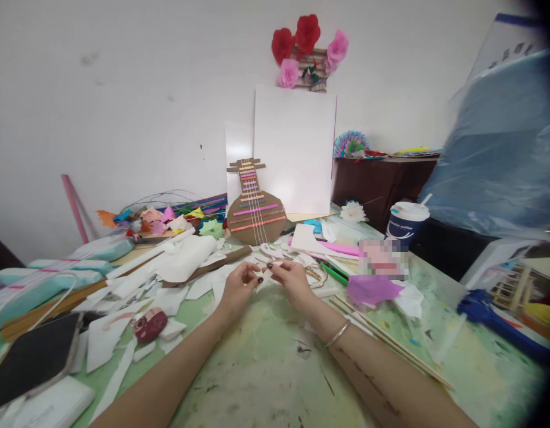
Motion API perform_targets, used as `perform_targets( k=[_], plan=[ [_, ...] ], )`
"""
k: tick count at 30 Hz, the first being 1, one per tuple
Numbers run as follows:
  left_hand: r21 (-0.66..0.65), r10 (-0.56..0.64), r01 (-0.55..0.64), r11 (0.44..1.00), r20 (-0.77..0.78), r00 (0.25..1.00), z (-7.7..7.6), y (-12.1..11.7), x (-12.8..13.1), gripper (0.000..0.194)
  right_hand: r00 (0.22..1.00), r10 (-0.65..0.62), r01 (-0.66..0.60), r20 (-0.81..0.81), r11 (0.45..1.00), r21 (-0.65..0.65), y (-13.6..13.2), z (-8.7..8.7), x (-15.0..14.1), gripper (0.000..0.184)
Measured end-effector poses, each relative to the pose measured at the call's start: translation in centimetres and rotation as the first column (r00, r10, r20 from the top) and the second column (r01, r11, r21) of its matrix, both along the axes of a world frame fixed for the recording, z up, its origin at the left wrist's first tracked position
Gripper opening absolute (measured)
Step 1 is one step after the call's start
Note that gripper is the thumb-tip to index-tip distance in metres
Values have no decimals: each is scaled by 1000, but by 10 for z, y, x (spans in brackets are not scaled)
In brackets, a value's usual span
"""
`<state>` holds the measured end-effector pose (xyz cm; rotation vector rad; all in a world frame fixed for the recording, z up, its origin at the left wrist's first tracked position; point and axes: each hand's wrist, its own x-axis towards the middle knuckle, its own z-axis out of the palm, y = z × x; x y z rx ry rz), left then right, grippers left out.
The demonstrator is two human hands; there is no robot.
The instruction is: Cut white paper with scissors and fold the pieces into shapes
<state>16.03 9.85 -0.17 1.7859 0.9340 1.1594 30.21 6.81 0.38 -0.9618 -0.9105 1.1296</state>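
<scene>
Low over the middle of the green tabletop, my left hand (237,289) and my right hand (294,284) face each other, fingertips nearly touching. Both are closed in a pinch on a small piece of white paper (265,277) between them; the fingers cover much of it. White paper scraps (201,288) lie beside my left hand. Close to my right hand are a pair of scissors (318,276), partly hidden, and a green pen (335,272). Behind the hands, a brown cardboard lute (257,217) with white strings and coloured strips leans upright against a white board (295,151).
On the left lie a phone (34,359), a dark red painted piece (150,325) and colourful paper scraps (161,223). To the right are a lidded coffee cup (406,226), purple paper (373,289), thin wooden sticks (393,342) and a blue glue gun (502,324).
</scene>
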Motion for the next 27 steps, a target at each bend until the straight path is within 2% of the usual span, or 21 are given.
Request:
perform_targets(
  k=[3,6,10,15,20,23,27],
  plan=[
    [48,29,-26,998,-58,998,-2,0,0,18,999,20,-20,45,1000,-5,-1,1,5,27],
    [147,97,-71,987,-183,978,-3,1,-2,15,994,32,-29,103,999,-32,-2,3,8,25],
    [252,106,-35,967,-274,956,-4,3,-5,15,979,38,-27,198,998,-57,0,4,13,18],
    [213,46,20,977,-301,953,-4,6,-6,15,965,0,15,263,998,-55,5,1,17,11],
    [139,-15,51,989,-253,967,-6,5,-5,17,927,6,13,374,999,-47,7,-2,17,4],
    [71,-82,98,993,-197,977,-7,5,-5,15,882,10,-2,471,1000,-17,7,-3,18,6],
    [100,-69,89,991,-192,979,-6,7,-6,12,779,-43,16,626,999,49,4,-1,22,10]
  ],
)
